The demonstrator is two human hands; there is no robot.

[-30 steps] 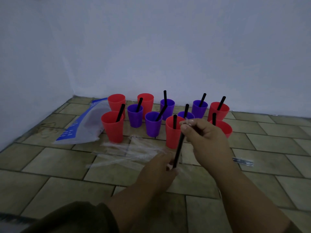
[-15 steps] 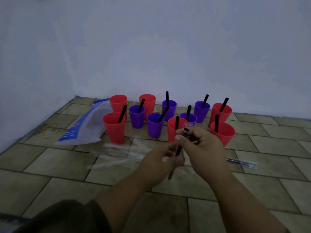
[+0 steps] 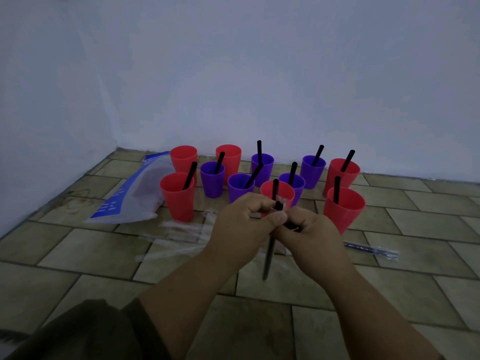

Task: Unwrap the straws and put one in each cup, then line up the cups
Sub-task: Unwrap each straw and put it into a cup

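While left hand [image 3: 244, 224] and right hand [image 3: 311, 235] both pinch top of black straw [image 3: 268, 253] near centre, stripping wrapper [image 3: 284, 201], nine cups [image 3: 240, 188] stocked; far-left red cup [image 3: 183, 158], neighbouring red cup [image 3: 230, 154] empty; wrapped straw [image 3: 371, 252] on floor [image 3: 78, 255] right; lining-up pending

Back wall [image 3: 285, 68]: plain, pale bluish white, unmarked. Left wall [image 3: 39, 105]: same finish, and it meets the back wall at a vertical corner [image 3: 116, 120]. Floor [image 3: 78, 258]: rectangular olive-tan tiles laid in staggered courses with dark grout lines. A curved dark stain [image 3: 78, 201] marks one tile near the left wall. Lighting: dim and even, with a cool cast.
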